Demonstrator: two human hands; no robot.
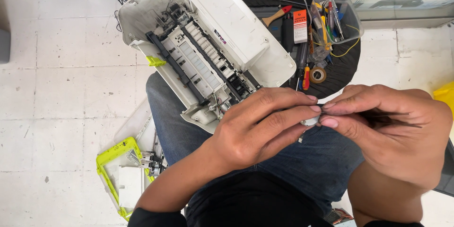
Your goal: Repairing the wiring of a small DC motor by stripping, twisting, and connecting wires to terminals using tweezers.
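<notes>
I have a small grey part [309,121] pinched between both hands, right of the frame's centre and over my lap. To work on it well, I judge I should keep it low above my jeans [302,161], so that it lands on cloth and not on the tiles if it slips. I should also press with the fingertips only, since a piece this small would twist under a hard squeeze.

My left hand [257,130] is curled nearly closed, and its thumb and first fingers meet on the left side of the part. My right hand [392,132] comes in from the right edge with its fingers drawn together, the tips touching the same part from the other side. A thin dark strip [395,116] runs back along that hand, but I cannot tell whether it joins the part.

The opened white printer [208,42] leans against my knee in the upper middle of the frame. A tub of screwdrivers [333,19] sits at the upper right, and a green-edged panel [118,175] lies on the floor at lower left.
</notes>
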